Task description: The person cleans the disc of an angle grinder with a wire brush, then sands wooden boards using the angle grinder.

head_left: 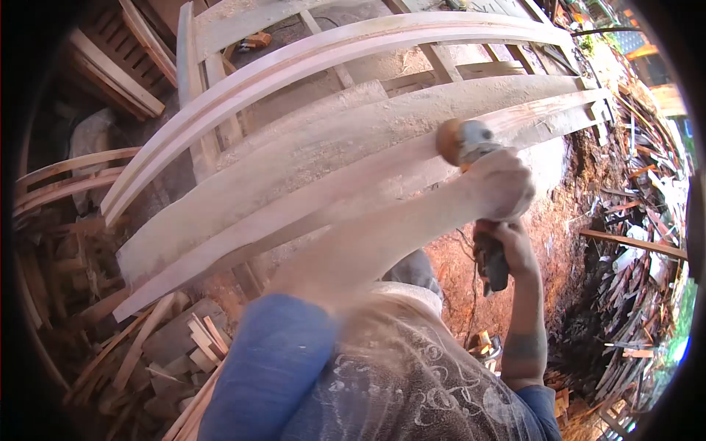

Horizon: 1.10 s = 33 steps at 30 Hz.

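My left hand (504, 184) is closed around the front body of an angle grinder (476, 138), with my left arm reaching across in front of my chest. Behind it, my right hand (518, 246) grips the grinder's dark rear end. The round brownish disc (448, 142) at the tool's head is blurred and lies against the long curved wooden piece (323, 192); exact contact is hard to see. Just beyond lies a wide dusty board (287, 151). Farther off, a pale curved rail (338, 45) arches across the wooden frame.
Under the boards stands a wooden frame (435, 65). An orange-and-black tool (256, 40) rests behind the rail. Offcuts (209, 338) are heaped at lower left, and wood scraps (632, 257) cover the right side. A dark cord (473, 294) hangs below the grinder.
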{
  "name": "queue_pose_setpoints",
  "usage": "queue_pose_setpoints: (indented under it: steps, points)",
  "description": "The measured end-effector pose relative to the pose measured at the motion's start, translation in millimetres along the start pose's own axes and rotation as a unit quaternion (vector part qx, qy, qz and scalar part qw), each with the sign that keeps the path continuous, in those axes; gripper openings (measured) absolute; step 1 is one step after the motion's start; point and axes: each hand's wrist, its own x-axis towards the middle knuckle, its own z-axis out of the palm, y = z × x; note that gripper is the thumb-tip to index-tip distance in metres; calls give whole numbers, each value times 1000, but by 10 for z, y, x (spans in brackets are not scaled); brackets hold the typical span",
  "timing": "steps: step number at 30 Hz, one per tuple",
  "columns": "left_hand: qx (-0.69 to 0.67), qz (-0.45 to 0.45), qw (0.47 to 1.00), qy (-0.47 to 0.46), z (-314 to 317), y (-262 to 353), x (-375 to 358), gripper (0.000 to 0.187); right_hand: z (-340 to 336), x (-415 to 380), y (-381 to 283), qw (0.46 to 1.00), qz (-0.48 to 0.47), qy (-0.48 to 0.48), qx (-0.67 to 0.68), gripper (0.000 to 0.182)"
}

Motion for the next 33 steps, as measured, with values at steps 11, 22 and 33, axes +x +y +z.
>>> queue_pose_setpoints:
  steps: [11,22,33]
  points:
    - [155,-322,934,10,-1858,610,-2213,17,2166,-66,-34,839,-107,-419,-329,49]
    - [110,-211,971,-24,-1704,461,-1951,12,1750,-201,-77,895,-38,-333,-295,51]
    - [6,-24,992,-127,-340,-90,1,21,234,61,-78,998,-15,38,38,31]
